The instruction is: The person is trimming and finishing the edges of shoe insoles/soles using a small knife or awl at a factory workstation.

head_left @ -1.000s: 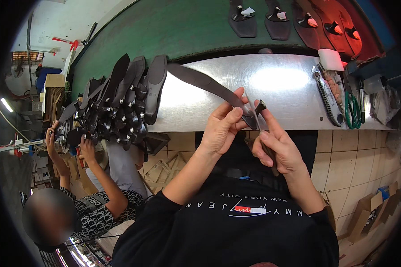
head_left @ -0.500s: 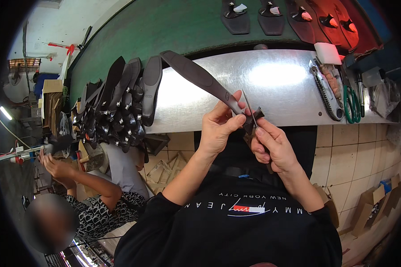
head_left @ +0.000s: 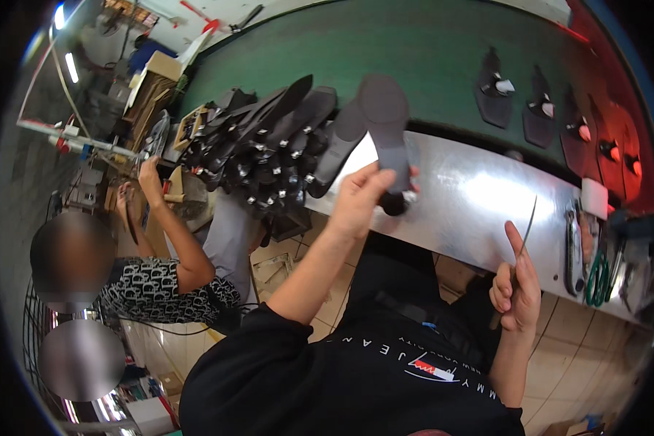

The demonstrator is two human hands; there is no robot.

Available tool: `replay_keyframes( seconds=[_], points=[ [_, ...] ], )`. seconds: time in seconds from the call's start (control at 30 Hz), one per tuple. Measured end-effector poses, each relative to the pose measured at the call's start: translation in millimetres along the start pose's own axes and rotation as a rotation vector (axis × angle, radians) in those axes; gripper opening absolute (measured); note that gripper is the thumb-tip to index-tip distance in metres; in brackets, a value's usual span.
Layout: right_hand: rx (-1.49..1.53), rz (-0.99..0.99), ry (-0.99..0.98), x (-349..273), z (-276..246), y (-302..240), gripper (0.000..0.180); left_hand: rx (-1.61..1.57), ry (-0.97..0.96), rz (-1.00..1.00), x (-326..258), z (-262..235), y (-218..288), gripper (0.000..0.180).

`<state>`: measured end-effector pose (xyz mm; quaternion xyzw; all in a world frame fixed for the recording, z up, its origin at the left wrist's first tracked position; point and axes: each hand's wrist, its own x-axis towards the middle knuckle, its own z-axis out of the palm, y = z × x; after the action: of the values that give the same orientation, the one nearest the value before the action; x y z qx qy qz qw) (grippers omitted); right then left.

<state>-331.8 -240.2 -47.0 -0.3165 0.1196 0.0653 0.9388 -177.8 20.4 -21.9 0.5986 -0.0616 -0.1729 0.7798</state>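
My left hand (head_left: 360,200) grips a black sandal (head_left: 386,120) near its heel end, with the smooth underside of the sole facing up. A shiny dark part of the sandal shows below my fingers. Behind it, another dark sole leans at the right edge of a heap of black sandals (head_left: 269,156). Well apart on the right, my right hand (head_left: 514,294) is closed around the handle of a thin-bladed knife (head_left: 530,229). Its blade points up and away, with my index finger stretched along it, touching nothing else.
A shiny metal ledge (head_left: 454,200) borders a green belt (head_left: 429,43) carrying several sandals (head_left: 495,102), some under red light. At the ledge's right lie a utility knife (head_left: 574,254), green-handled scissors (head_left: 598,282) and a white block (head_left: 594,198). A co-worker (head_left: 156,283) sits at left.
My hands have come apart: the sandal went toward the heap on the left, its sole turned more upright, while the knife moved off it to the right. The view has turned.
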Motion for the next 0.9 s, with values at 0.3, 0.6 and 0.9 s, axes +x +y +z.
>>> replay_keyframes(
  seconds=[0.3,0.6,0.9],
  points=[
    [-0.233,-0.044,0.067,15,-9,-20,0.043,0.930,0.740,0.364,1,-106,90,0.050],
    [-1.577,-0.745,0.486,58,-30,-54,0.044,0.716,0.105,0.397,118,22,34,0.050],
    [-1.859,-0.832,0.612,73,-51,-37,0.042,1.144,0.007,0.462,295,84,-73,0.030]
  ],
)
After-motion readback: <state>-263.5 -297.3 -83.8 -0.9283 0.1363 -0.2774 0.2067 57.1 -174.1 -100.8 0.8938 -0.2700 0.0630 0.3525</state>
